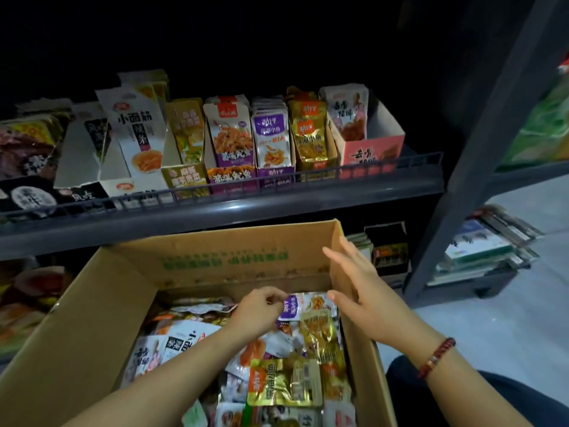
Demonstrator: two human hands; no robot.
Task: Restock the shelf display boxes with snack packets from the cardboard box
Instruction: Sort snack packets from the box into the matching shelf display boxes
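A: How far along does the restocking look?

B: Partway, at a guess. On the shelf [215, 208] the middle display boxes [274, 167] stand fairly full of upright packets. The pink box [374, 154] at the right end holds only a few at its left side, and the white box [135, 183] toward the left looks loosely filled. The cardboard box [92, 318] near the person is still heaped with mixed snack packets [277, 380], so plenty remains to go up.

A: And the hands?

B: The left hand [261, 309] is down in the far right part of the cardboard box, its fingers [274, 295] pinching the top edge of a purple-and-white packet [295, 308] that still lies on the heap. The right hand [357, 291] hovers just right of it, beside the carton's right wall, fingers spread and holding nothing. A red bead bracelet [435, 357] sits on that wrist.

A: What can't be made out?

B: The space above and behind the display boxes is black, so how deep each row runs is unclear. The far-left boxes are dim and cut off by the frame. The lower shelf behind the carton is mostly hidden, and the carton's near end runs out of view.
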